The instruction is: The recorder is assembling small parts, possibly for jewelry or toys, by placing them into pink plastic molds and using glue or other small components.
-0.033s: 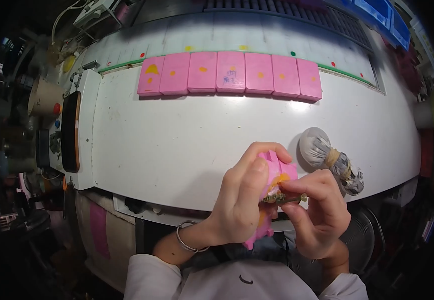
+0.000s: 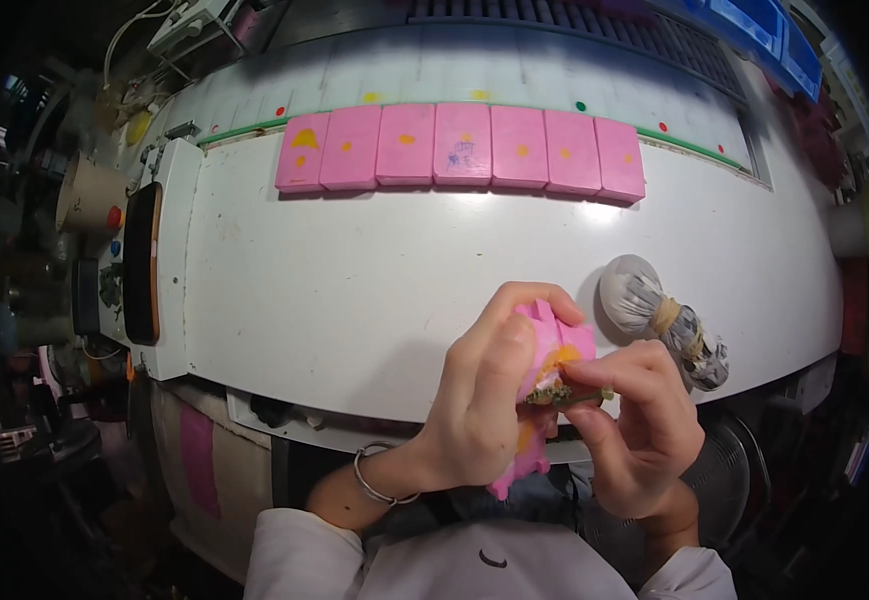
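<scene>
My left hand (image 2: pixel 489 390) is closed around a pink, notched block-like piece (image 2: pixel 546 322) with an orange-yellow patch, held over the table's near edge. More of the pink piece shows below the fingers. My right hand (image 2: pixel 644 425) is pinched close against it, the fingertips on a thin stick-like tool (image 2: pixel 594 397). Its inner end meets a speckled green, crumbly-looking bit beside the pink piece; a pale tip pokes out to the right. The fingers hide much of the tool, so I cannot tell its exact kind.
Several pink blocks (image 2: pixel 462 145) with yellow marks stand in a row along a green strip at the far side. A cloth-wrapped ball with a tied handle (image 2: pixel 632 295) lies right of my hands. A dark phone (image 2: pixel 141 262) rests at the left; a blue bin (image 2: pixel 754 35) is far right.
Both hands keep their grip and have barely moved. The coloured dots on the pale surface behind the green strip have shifted slightly left.
</scene>
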Demonstrator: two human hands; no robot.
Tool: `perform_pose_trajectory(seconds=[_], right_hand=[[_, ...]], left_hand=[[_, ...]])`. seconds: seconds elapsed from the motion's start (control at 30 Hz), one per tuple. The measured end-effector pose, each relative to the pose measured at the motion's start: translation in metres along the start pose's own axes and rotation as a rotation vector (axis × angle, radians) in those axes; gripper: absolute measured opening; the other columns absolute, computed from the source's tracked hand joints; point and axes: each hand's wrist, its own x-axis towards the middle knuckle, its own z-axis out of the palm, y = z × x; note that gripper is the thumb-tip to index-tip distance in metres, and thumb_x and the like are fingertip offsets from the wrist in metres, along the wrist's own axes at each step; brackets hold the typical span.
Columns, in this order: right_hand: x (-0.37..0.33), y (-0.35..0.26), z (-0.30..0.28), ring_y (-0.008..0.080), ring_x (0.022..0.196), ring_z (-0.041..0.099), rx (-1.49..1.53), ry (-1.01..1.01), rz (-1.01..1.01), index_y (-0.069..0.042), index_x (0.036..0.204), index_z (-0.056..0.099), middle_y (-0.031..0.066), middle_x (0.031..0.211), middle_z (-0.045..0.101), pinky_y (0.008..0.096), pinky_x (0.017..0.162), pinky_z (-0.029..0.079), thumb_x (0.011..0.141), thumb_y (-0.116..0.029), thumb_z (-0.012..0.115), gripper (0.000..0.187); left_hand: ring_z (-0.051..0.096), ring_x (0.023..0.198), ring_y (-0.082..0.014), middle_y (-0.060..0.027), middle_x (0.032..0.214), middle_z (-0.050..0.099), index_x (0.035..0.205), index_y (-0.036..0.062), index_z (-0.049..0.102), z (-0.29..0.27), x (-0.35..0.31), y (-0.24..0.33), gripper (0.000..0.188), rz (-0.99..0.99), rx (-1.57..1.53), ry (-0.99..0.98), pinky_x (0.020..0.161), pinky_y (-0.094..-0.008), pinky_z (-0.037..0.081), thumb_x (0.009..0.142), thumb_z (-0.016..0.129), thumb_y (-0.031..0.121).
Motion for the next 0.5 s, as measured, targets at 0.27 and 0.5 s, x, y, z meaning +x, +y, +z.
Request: perform_pose_trajectory(seconds=[0.27, 0.5], right_hand=[[-0.007, 0.009, 0.006, 0.0145, 0.064, 0.057, -0.042, 0.022, -0.020, 0.005, 0.099, 0.062, 0.0135, 0.083, 0.060, 0.0229, 0.055, 0.046, 0.071, 0.011, 0.068, 0.029], [-0.012, 0.016, 0.012, 0.0137, 0.068, 0.055, 0.163, 0.082, 0.126, 0.007, 0.096, 0.060, 0.0122, 0.085, 0.060, 0.0220, 0.060, 0.045, 0.074, 0.011, 0.065, 0.023]], left_hand=[[0.050, 0.072, -0.0121, -0.0085, 0.082, 0.052, 0.100, 0.0012, 0.043, 0.001, 0.005, -0.012, 0.036, -0.088, -0.236, 0.063, 0.065, -0.0239, 0.041, 0.091, 0.027, 0.031], [0.051, 0.068, -0.0105, -0.0078, 0.080, 0.053, 0.101, -0.0011, 0.043, 0.003, 0.008, -0.024, 0.033, -0.034, -0.305, 0.101, 0.063, -0.0229, 0.043, 0.093, 0.025, 0.025]])
